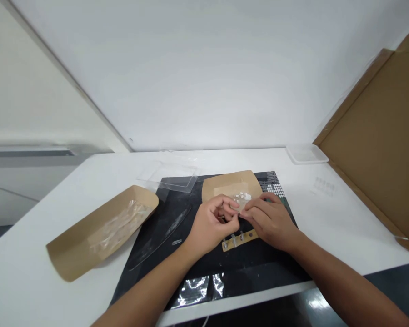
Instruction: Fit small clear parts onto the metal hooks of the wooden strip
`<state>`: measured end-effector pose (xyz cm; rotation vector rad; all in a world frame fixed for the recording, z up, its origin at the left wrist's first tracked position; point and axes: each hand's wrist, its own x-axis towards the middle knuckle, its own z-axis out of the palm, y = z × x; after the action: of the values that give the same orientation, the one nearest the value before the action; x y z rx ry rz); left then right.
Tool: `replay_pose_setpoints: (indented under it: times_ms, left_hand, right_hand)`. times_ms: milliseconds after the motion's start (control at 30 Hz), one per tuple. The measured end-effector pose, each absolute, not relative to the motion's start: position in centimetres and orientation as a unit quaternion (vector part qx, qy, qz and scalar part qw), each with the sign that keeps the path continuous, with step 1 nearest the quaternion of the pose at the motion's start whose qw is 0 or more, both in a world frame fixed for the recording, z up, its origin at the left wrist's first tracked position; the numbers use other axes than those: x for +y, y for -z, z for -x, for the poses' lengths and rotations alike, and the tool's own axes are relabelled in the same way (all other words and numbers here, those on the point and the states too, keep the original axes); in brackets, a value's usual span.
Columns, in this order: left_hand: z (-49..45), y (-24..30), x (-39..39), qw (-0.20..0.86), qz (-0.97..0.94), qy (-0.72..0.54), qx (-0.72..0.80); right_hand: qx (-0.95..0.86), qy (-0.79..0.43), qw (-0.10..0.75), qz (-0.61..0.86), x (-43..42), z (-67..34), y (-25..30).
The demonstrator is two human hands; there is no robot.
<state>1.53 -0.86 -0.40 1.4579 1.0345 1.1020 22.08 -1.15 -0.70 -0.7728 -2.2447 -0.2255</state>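
Two hands, left [209,225] and right [271,220], fingertips [234,219] meeting, perhaps pinching something tiny.

pinched item [239,215]: too small to tell | brown strip [240,239]: end under right hand [271,222] | cardboard sheet [378,136]: cut by right edge

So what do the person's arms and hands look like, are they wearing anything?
No sleeves show, right down to the picture's edge. The left hand and right hand are bare too: no gloves, rings or watch that I can see.
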Motion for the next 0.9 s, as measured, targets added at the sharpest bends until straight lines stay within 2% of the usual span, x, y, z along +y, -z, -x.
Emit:
replay_pose_setpoints:
  times_ms: [600, 900]
  left_hand:
    - [-1.44, 0.13, -1.21, 0.559, -0.568, -0.429, 0.425]
    - [-1.45, -0.11, -1.31, 0.581, -0.542, -0.438, 0.421]
  right_hand:
    - [-0.863, 0.014, 0.41, 0.295, -1.15, -21.8, 0.87]
    - [-0.844, -0.076, 0.43, 0.311, -1.15, -21.75, 1.1]
